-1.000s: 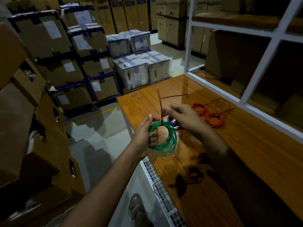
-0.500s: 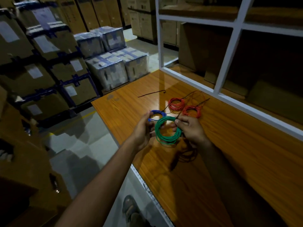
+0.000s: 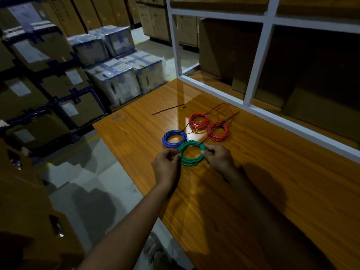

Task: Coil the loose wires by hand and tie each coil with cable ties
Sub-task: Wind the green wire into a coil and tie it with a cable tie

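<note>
A person at a glossy orange wooden bench in a dim warehouse holds a round green coil of insulated wire between both hands, low over the bench top near its front-left edge. The left hand pinches the coil's left rim with curled fingers; the right hand grips the right rim, thumb and fingertips closed on the wire where a thin black cable tie binds it. The tie's long free tail slants up and away from the green coil, crossing over the nearer of two red wire coils.

Just beyond the green coil, to its left, lies a blue wire coil, nearly touching it. Farther back sit the two red wire coils side by side: one behind the blue coil, the other to its right, each with a dark tie tail poking out, and a loose loop of red wire arcs behind them. A spare black cable tie lies alone on the bench, well beyond the blue coil.

A white metal shelving frame rises behind the coils, cardboard boxes on its shelves. Left of the bench, strapped brown cartons and plastic-wrapped cartons stand stacked on the grey floor.
</note>
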Demonstrator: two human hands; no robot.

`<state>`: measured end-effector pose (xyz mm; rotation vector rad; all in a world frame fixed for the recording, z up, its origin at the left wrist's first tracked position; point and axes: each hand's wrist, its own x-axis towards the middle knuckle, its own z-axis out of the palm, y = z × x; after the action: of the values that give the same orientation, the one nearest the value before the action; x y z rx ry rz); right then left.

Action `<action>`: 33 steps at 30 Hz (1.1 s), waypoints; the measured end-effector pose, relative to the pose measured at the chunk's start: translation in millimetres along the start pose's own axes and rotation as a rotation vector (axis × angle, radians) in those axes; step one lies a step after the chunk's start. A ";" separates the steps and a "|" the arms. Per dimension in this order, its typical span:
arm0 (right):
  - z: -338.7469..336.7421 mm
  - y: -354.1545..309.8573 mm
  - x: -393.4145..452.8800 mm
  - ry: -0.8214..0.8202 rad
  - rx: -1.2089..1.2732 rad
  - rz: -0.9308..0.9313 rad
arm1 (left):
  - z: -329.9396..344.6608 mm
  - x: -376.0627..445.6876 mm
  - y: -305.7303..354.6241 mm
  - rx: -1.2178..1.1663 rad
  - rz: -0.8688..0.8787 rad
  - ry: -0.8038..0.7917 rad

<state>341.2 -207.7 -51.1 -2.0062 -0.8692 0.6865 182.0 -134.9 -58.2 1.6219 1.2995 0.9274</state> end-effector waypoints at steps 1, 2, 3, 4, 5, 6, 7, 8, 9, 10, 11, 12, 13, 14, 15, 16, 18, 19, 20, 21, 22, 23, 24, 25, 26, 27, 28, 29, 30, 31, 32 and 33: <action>2.0 0.5 -0.4 0.047 -0.022 -0.004 | 0.7 0.3 -0.7 0.021 0.018 0.009; 4.0 0.5 -0.7 0.077 -0.039 -0.015 | 1.5 1.5 -2.1 0.038 0.025 0.014; 6.2 1.2 -0.9 0.101 -0.055 -0.021 | 1.0 2.2 -2.8 0.055 0.032 0.017; 7.7 1.2 -1.9 0.120 -0.076 -0.020 | 0.7 2.4 -4.2 0.065 0.045 0.011; 8.9 1.2 -3.3 0.142 -0.102 -0.012 | 0.0 0.9 -4.9 0.077 0.072 -0.008; 8.7 0.6 -6.1 0.164 -0.128 0.006 | -0.8 -1.9 -5.8 0.096 0.113 -0.035; 8.2 0.8 -8.2 0.191 -0.149 0.023 | -1.7 -5.2 -6.3 0.117 0.148 -0.065; 7.5 1.1 -10.9 0.211 -0.159 0.038 | -1.9 -7.4 -6.4 0.124 0.169 -0.087; 7.2 1.6 -13.8 0.224 -0.165 0.044 | -1.9 -8.5 -6.1 0.118 0.164 -0.097; 6.8 2.1 -16.5 0.221 -0.162 0.041 | -1.5 -8.5 -5.8 0.104 0.147 -0.096; 7.2 2.9 -19.1 0.218 -0.158 0.025 | -1.9 -8.5 -5.1 0.092 0.127 -0.094; 7.0 3.7 -22.4 0.220 -0.141 0.012 | -2.8 -9.0 -4.5 0.082 0.117 -0.096; 7.2 5.5 -26.0 0.231 -0.107 0.007 | -5.3 -10.9 -3.5 0.074 0.117 -0.100; 7.0 7.0 -30.7 0.253 -0.064 0.013 | -8.2 -13.1 -3.5 0.064 0.125 -0.101; 7.1 9.0 -35.5 0.282 -0.032 0.016 | -12.0 -16.0 -3.7 0.053 0.132 -0.097; 7.0 10.2 -41.1 0.312 -0.010 0.017 | -15.5 -18.7 -5.7 0.045 0.140 -0.090; 7.9 12.6 -52.9 0.352 0.023 -0.001 | -22.3 -25.9 -8.9 0.050 0.166 -0.083; 8.3 13.3 -58.4 0.358 0.034 -0.025 | -25.0 -29.8 -9.7 0.055 0.180 -0.092; 7.5 13.4 -64.3 0.350 0.031 -0.049 | -27.2 -34.3 -9.3 0.051 0.186 -0.111; 5.8 12.8 -71.3 0.330 0.014 -0.074 | -29.5 -39.3 -8.0 0.059 0.177 -0.138; 2.6 12.9 -78.4 0.305 -0.028 -0.096 | -32.0 -44.4 -6.1 0.072 0.168 -0.168; -1.3 13.7 -85.0 0.283 -0.083 -0.115 | -35.2 -49.5 -2.8 0.110 0.174 -0.198; -6.8 13.1 -92.8 0.273 -0.144 -0.128 | -38.0 -53.4 0.2 0.172 0.213 -0.230; -12.9 13.4 -100.4 0.270 -0.197 -0.141 | -41.1 -57.2 3.7 0.255 0.282 -0.271; -19.4 13.6 -109.4 0.268 -0.248 -0.158 | -43.6 -60.4 6.6 0.336 0.357 -0.329; -25.5 15.3 -119.6 0.263 -0.290 -0.172 | -46.0 -65.1 12.2 0.405 0.422 -0.396; -31.2 17.5 -132.4 0.263 -0.335 -0.181 | -47.7 -70.1 18.2 0.455 0.478 -0.459; -36.2 20.6 -146.1 0.270 -0.380 -0.187 | -49.4 -76.6 24.7 0.499 0.527 -0.514; -41.5 23.0 -162.2 0.282 -0.428 -0.188 | -51.1 -84.7 31.6 0.534 0.581 -0.554; -46.3 24.8 -179.7 0.299 -0.476 -0.188 | -53.4 -94.1 37.1 0.565 0.630 -0.583; -50.4 26.4 -198.9 0.318 -0.525 -0.183 | -56.0 -105.4 41.8 0.585 0.683 -0.607; -54.3 27.5 -218.7 0.333 -0.568 -0.171 | -58.9 -118.4 45.5 0.601 0.727 -0.629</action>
<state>255.4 -414.5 -13.8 -2.4075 -1.0946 -0.0107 122.1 -246.7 0.9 2.6712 0.5455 0.3261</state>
